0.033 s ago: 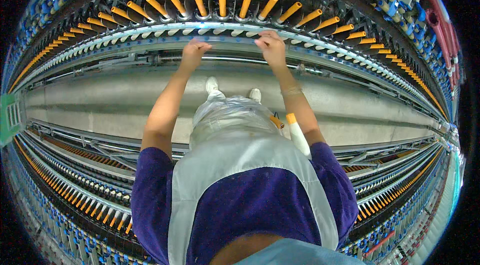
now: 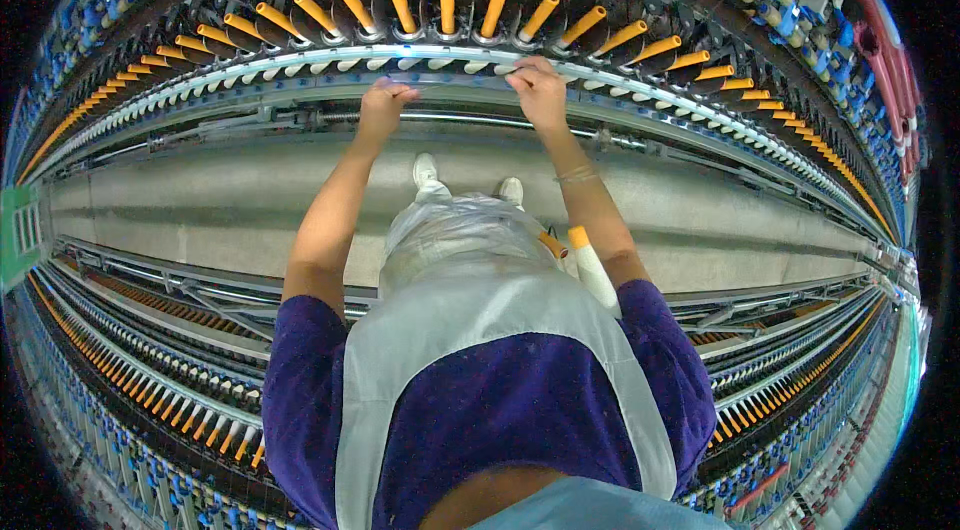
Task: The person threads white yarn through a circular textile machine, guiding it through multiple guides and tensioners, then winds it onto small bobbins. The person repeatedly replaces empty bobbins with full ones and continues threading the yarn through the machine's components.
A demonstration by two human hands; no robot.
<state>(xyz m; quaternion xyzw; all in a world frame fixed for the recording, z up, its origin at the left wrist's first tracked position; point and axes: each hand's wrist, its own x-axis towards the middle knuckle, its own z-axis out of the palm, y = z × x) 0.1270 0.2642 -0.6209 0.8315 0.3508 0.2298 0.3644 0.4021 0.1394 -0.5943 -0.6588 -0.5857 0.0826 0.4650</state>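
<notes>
My left hand (image 2: 383, 108) is raised in front of the spinning machine's rail, its fingers pinched together. Farther right, my right hand (image 2: 541, 93) is also closed, fingertips turned toward the left hand, close to the row of white tips (image 2: 474, 66) under the rail. Whatever lies in either pinch is too small to make out. Behind the bright metal rail (image 2: 330, 55) stands a long curved row of orange bobbin tubes (image 2: 447, 7), upright and apart from both hands. A white-and-orange bobbin (image 2: 594, 275) sticks up at my right side, by the apron (image 2: 470, 300).
A grey floor aisle (image 2: 200, 180) runs left and right beneath me. Behind me stands another machine row with orange tubes (image 2: 150, 398). Red hose-like parts (image 2: 876, 55) hang at the upper right, and a green panel (image 2: 22, 238) stands at the far left.
Both hands have shifted very slightly to the left, still closed and about equally far apart. Nothing else has visibly moved.
</notes>
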